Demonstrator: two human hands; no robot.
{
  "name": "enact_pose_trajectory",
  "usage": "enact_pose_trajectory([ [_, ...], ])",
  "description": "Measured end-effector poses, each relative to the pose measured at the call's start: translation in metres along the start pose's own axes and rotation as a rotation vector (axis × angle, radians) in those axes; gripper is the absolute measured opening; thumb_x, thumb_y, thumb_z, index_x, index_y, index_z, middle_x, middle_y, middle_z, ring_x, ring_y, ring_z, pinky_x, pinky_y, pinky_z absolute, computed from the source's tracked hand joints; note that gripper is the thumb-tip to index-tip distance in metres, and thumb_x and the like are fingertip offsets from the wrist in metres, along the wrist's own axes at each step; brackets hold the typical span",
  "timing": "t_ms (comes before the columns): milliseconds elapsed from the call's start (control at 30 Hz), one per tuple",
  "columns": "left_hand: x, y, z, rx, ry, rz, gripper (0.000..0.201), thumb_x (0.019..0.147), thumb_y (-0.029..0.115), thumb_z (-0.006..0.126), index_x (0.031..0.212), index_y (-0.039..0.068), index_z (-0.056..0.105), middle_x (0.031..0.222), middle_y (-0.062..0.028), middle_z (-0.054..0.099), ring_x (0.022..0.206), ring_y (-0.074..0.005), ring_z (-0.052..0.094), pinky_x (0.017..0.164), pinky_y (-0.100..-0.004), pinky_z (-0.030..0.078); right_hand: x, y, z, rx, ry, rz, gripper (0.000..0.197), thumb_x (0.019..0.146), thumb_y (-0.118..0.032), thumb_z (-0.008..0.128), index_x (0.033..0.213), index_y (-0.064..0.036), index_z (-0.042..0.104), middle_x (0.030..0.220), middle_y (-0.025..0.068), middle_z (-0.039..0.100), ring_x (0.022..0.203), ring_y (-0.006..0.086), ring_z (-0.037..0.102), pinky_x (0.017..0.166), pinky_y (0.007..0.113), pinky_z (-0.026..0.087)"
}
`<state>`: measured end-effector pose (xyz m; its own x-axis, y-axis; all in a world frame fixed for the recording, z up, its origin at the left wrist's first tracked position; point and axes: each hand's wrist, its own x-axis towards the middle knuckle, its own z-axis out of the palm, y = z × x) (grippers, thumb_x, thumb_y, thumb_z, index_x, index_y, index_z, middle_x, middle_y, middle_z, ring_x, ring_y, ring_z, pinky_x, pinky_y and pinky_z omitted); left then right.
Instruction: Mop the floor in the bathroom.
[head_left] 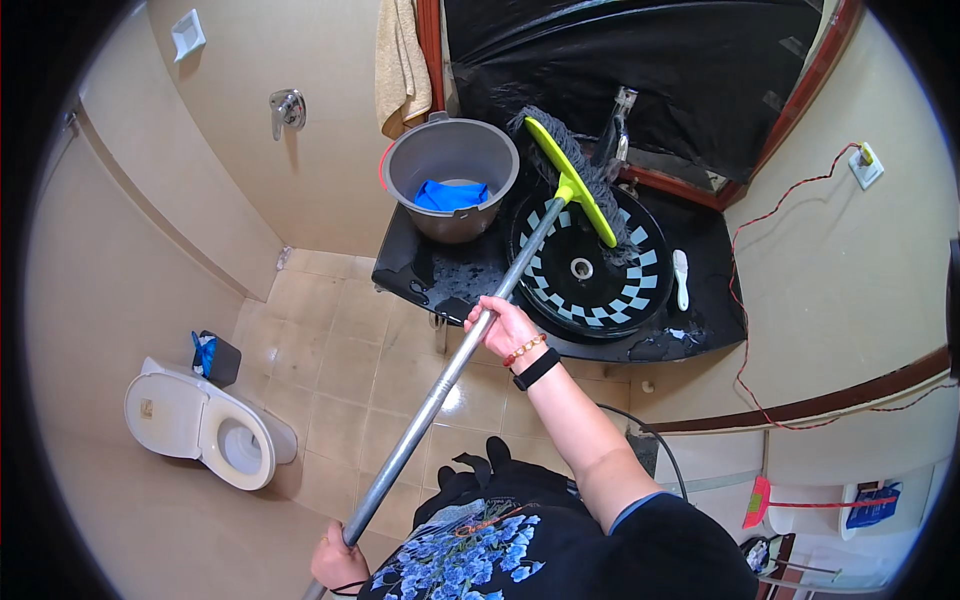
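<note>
A long mop [440,385] with a grey metal pole slants across the view from the lower left to the washbasin. Low on the pole, my left hand [338,560] is closed around it. Further up, my right hand [500,325] grips the same pole, with a beaded bracelet and a black band on that wrist. The bright green mop head [575,183] with its dark grey strings rests over the round black basin [655,285], below the metal tap [619,125]. To its left on the black counter stands a grey bucket [450,150] with a blue cloth [450,195] inside.
A small white brush [681,280] lies right of the basin on the wet counter [420,275]. A toilet [205,425] with its lid up and a small bin [217,360] stand at left. A red cord [740,260] hangs from the wall socket [866,165]. A beige towel [402,65] hangs behind.
</note>
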<state>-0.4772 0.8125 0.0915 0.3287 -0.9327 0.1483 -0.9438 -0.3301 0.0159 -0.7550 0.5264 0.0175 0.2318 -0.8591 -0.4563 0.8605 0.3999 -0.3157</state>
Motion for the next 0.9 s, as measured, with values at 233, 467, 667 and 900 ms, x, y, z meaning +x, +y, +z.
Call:
enact_pose_trajectory([
  [233,0.002,0.001,0.000,0.007,0.075,0.007,0.018,0.057,0.004,0.054,0.073,0.012,0.051,0.057,-0.0090,0.050,0.053,-0.0276,0.050,0.046,-0.0363,0.038,0.002,-0.001,0.013,0.008,-0.045,0.012,0.007,0.073,-0.007,0.047,0.068,-0.0025,0.045,0.056,0.0084,0.048,0.055,0.0205,0.050,0.058,0.037,0.044],
  [467,0.002,0.005,0.001,0.027,0.106,-0.019,0.014,0.060,0.005,0.053,0.072,0.012,0.051,0.058,-0.0086,0.050,0.053,-0.0272,0.050,0.046,-0.0360,0.038,0.006,-0.005,0.021,0.035,-0.053,0.044,0.007,0.073,-0.006,0.046,0.068,-0.0025,0.044,0.056,0.0084,0.047,0.055,0.0205,0.049,0.057,0.038,0.043],
  [667,0.001,0.005,0.005,0.044,0.145,-0.035,0.015,0.060,0.005,0.052,0.073,0.012,0.051,0.059,-0.0081,0.050,0.053,-0.0270,0.049,0.046,-0.0360,0.038,0.007,-0.009,0.030,0.042,-0.086,0.049,0.007,0.073,-0.006,0.046,0.067,-0.0025,0.044,0.057,0.0086,0.047,0.055,0.0207,0.049,0.058,0.037,0.043],
  [900,0.003,0.008,0.004,0.082,0.156,-0.060,0.016,0.060,0.003,0.051,0.073,0.011,0.051,0.059,-0.0079,0.050,0.053,-0.0268,0.049,0.046,-0.0356,0.038,0.010,-0.012,0.036,0.031,-0.114,0.068,0.006,0.074,-0.006,0.045,0.068,-0.0028,0.043,0.058,0.0080,0.047,0.056,0.0197,0.049,0.059,0.036,0.043],
])
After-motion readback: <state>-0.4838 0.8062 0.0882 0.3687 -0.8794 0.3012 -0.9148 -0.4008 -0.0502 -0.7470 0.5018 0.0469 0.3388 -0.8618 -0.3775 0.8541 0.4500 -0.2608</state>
